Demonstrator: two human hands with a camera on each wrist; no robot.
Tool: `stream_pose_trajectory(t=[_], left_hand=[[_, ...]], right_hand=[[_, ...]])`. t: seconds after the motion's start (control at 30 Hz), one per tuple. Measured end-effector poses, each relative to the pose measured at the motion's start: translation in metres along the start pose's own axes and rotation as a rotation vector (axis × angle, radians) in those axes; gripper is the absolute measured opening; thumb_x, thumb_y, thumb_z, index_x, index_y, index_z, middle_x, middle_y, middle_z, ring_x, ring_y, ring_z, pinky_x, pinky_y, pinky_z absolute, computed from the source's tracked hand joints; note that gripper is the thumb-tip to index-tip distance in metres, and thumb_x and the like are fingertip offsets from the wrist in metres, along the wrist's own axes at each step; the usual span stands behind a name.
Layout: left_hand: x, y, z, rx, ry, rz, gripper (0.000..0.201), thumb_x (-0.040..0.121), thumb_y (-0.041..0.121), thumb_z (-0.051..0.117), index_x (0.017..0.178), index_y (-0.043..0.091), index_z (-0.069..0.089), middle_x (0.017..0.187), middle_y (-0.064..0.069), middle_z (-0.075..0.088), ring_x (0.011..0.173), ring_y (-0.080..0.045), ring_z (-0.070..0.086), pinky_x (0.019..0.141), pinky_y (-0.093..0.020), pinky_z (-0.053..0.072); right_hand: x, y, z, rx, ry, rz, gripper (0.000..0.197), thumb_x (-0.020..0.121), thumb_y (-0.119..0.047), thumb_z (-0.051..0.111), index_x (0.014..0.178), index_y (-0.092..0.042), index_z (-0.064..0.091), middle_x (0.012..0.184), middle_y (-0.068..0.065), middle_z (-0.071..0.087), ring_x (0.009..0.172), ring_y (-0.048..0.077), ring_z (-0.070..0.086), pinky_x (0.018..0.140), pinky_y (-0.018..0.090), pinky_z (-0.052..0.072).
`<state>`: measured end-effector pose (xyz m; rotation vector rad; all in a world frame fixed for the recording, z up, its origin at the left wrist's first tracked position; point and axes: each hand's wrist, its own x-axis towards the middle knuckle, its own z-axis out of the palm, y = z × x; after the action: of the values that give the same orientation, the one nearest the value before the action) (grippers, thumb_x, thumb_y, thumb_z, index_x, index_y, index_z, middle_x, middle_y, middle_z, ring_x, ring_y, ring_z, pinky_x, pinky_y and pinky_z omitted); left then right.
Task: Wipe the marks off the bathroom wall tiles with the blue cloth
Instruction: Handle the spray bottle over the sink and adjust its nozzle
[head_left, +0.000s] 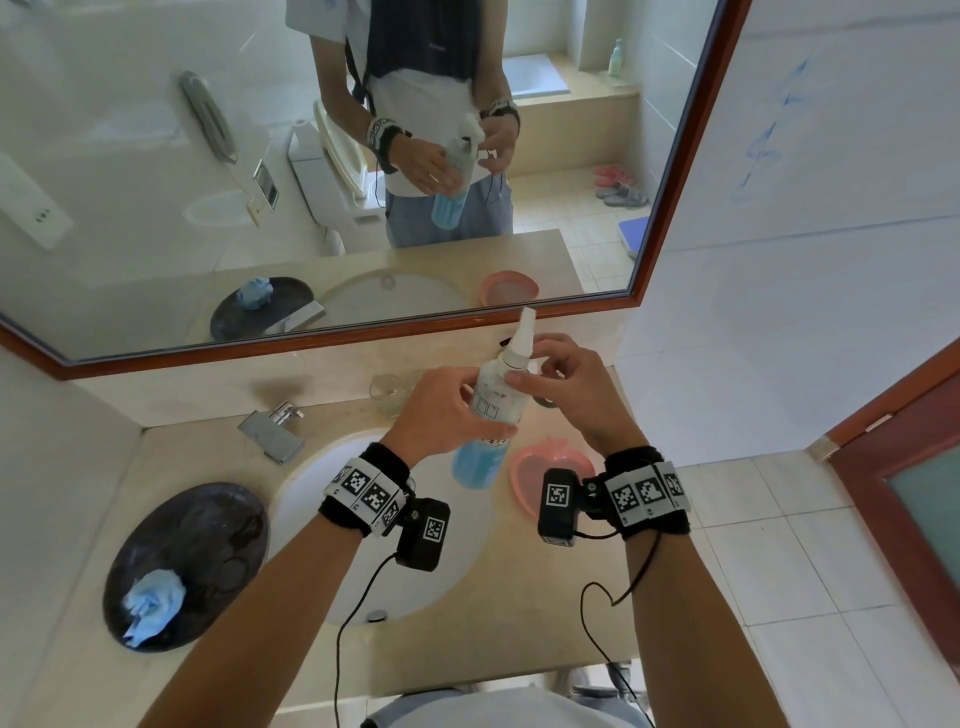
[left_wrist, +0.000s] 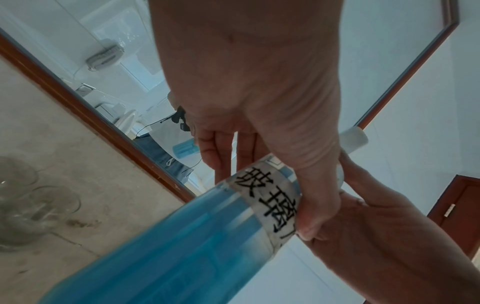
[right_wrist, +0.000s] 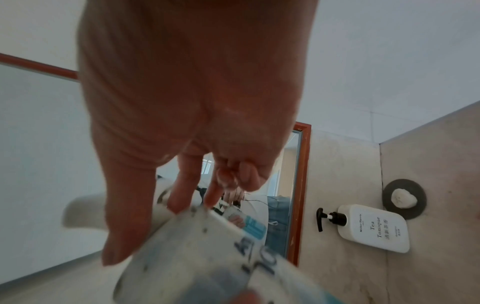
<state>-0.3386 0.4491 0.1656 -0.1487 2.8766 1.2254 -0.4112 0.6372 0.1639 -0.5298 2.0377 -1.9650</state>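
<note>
I've got my left hand (head_left: 441, 410) wrapped round the clear spray bottle of blue liquid (head_left: 485, 421), right hand (head_left: 566, 384) pinching near its white nozzle, while the crumpled blue cloth (head_left: 153, 605) sits way off left on the dark oval tray (head_left: 208, 525).

Soft daylight; blurred, distorted wrist views

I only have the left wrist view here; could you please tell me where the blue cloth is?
Observer: The cloth lies crumpled on a dark dish left of the basin.
Operator: Thanks. Where are the marks?
Observer: Blue scribbles on the wall right of the mirror.
Operator: And what is the right hand doing?
Observer: The right hand touches the bottle near its neck; the left hand grips the body.
</note>
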Motion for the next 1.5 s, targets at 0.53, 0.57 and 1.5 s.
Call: stream_pose_trajectory(t=[0.53, 0.57, 1.5], left_hand=[[-0.005, 0.004, 0.01, 0.12, 0.242, -0.047, 0.058, 0.069, 0.052, 0.092, 0.116, 0.025, 0.073, 0.105, 0.007, 0.077, 0.086, -0.009, 0.071, 0.079, -0.031, 0.063], [-0.006, 0.005, 0.013, 0.146, 0.285, -0.05, 0.058, 0.069, 0.053, 0.091, 0.115, 0.024, 0.073, 0.104, 0.007, 0.076, 0.086, -0.01, 0.07, 0.078, -0.033, 0.063], [0.022, 0.008, 0.119, 0.241, -0.032, -0.168, 0.091, 0.085, 0.051, 0.082, 0.157, 0.013, 0.04, 0.154, -0.007, 0.051, 0.14, -0.027, 0.051, 0.111, -0.039, 0.044]], right_hand=[[0.001, -0.006, 0.021, 0.007, 0.213, 0.009, 0.026, 0.079, -0.03, 0.091, 0.102, -0.032, 0.079, 0.108, -0.008, 0.06, 0.075, 0.007, 0.046, 0.072, 0.028, 0.047], [0.0, -0.006, 0.022, 0.011, 0.249, 0.018, 0.027, 0.078, -0.03, 0.091, 0.102, -0.029, 0.079, 0.106, -0.009, 0.058, 0.075, 0.005, 0.046, 0.073, 0.027, 0.047], [-0.035, 0.063, -0.108, -0.59, 0.526, 0.065, 0.029, 0.082, -0.037, 0.084, 0.088, -0.017, 0.064, 0.1, -0.004, 0.051, 0.08, 0.004, 0.052, 0.068, 0.015, 0.039]])
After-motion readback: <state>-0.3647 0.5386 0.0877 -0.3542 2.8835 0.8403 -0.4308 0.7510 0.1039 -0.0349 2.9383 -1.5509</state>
